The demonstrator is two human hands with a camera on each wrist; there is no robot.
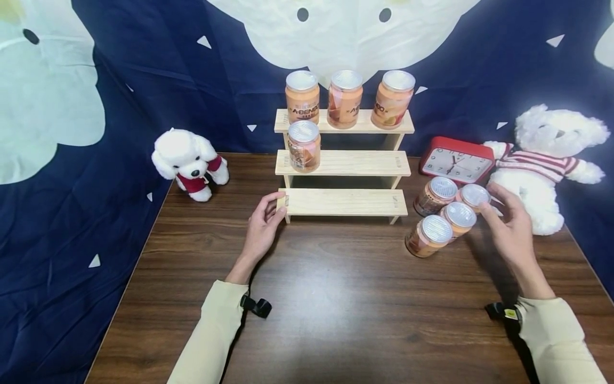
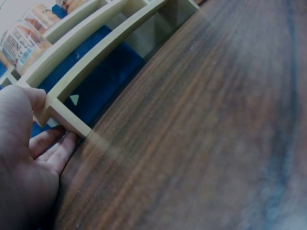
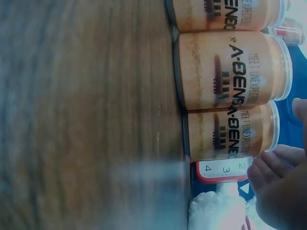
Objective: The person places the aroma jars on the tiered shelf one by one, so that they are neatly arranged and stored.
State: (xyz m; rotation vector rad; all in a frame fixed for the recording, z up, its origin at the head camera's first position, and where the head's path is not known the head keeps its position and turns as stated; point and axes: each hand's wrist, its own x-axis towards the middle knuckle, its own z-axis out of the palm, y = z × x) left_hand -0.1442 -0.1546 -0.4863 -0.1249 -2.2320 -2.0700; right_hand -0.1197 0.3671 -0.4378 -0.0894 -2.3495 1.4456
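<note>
Eight jars [image 1: 428, 237] counted, all upright, each capped with a pale, shiny lid [image 1: 437, 229]. Orange colour shows on every one; what the filling is, we cannot tell. Dark lettering runs across several.

Distribution: four jars in a close cluster on the desk [image 1: 312, 304], right of a wooden stand [image 1: 342, 202] with three tiers. Three more stand in a row on the top tier [image 1: 322, 126], with gaps between; one stands at the left end of the middle tier [image 1: 360, 162]. We see bare board along the lowest tier.

Right hand [image 1: 512, 229]: at the rear right jar of the cluster, fingers beside its lid. In the right wrist view we see thumb and fingers apart; whether a fingertip touches the lid, we cannot tell. That jar is on the desk.

Left hand [image 1: 263, 224]: fingers and thumb clamped on the left end of the lowest tier, thumb above, other fingers by the leg.

Surroundings: one red clock [image 1: 458, 160] just behind the cluster, two plush toys, namely a white bear [image 1: 527, 194] right of the clock and a white dog [image 1: 194, 160] to the left of the stand. We note dark blue cloth [image 1: 158, 80] behind everything.
</note>
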